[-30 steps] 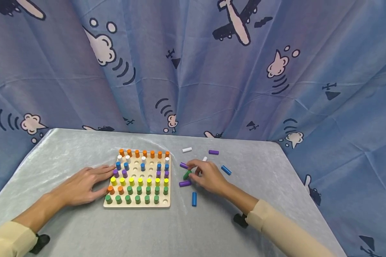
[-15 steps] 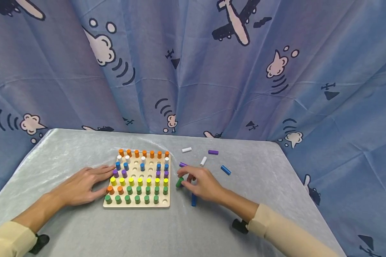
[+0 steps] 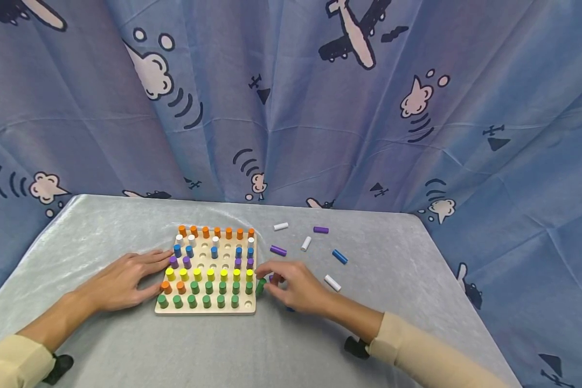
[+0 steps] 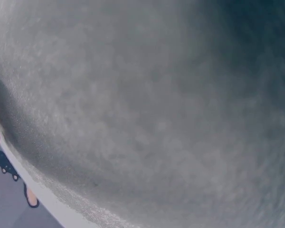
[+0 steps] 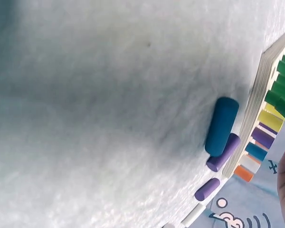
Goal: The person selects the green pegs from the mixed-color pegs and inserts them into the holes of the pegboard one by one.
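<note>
A pale wooden pegboard (image 3: 205,313) lies on the table with rows of coloured pegs upright in it. Fingers of my left hand (image 3: 128,277) are extended and touch the board's left edge. My right hand (image 3: 296,286) pinches a green peg (image 3: 260,286) between thumb and fingers, just off the board's right edge. The right wrist view has this green peg (image 5: 281,105) tilted beside the board's green row. An unfilled hole (image 3: 248,304) shows at the front right corner. A blue peg (image 5: 222,126) lies below my right hand, mostly hidden in the head view.
Loose pegs lie right of the board: white (image 3: 281,227), purple (image 3: 321,230), another white (image 3: 306,243), another purple (image 3: 278,250), blue (image 3: 340,256) and a third white (image 3: 332,283). Grey cloth covers the table (image 3: 368,334). A blue patterned curtain (image 3: 291,108) hangs behind.
My right hand has moved left and toward the front, carrying the green peg to the board's right edge. A white peg it covered now shows. The left hand stays put.
</note>
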Motion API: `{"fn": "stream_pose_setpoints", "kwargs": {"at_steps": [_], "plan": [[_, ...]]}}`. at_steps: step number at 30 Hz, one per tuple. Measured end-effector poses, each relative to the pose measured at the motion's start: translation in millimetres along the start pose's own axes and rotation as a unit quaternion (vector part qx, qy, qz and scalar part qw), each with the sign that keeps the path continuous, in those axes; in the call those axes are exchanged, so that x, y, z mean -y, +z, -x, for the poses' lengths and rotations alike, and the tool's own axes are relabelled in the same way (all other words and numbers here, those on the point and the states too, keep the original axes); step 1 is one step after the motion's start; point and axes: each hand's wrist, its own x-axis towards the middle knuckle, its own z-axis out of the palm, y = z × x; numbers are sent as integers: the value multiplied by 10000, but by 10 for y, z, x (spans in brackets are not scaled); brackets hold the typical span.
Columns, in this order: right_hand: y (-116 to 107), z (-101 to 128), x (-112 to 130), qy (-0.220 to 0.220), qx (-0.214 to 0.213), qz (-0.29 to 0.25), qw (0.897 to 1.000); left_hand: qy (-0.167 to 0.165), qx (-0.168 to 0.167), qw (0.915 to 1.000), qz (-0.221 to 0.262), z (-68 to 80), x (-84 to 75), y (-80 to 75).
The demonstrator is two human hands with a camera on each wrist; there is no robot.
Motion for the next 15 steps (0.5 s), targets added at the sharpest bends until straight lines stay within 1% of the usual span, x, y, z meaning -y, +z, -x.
{"fn": "stream_pose_setpoints", "kwargs": {"at_steps": [4,9,15], "plan": [[44,-10,36,-57,109,-52,9999,14,-12,10000,1,0,0,2],[95,-20,73,-58,305,-144,9994,15,-22,10000,12,1,1,2],[145,-31,89,-22,440,-183,9989,9,-12,10000,3,3,2,2]]}}
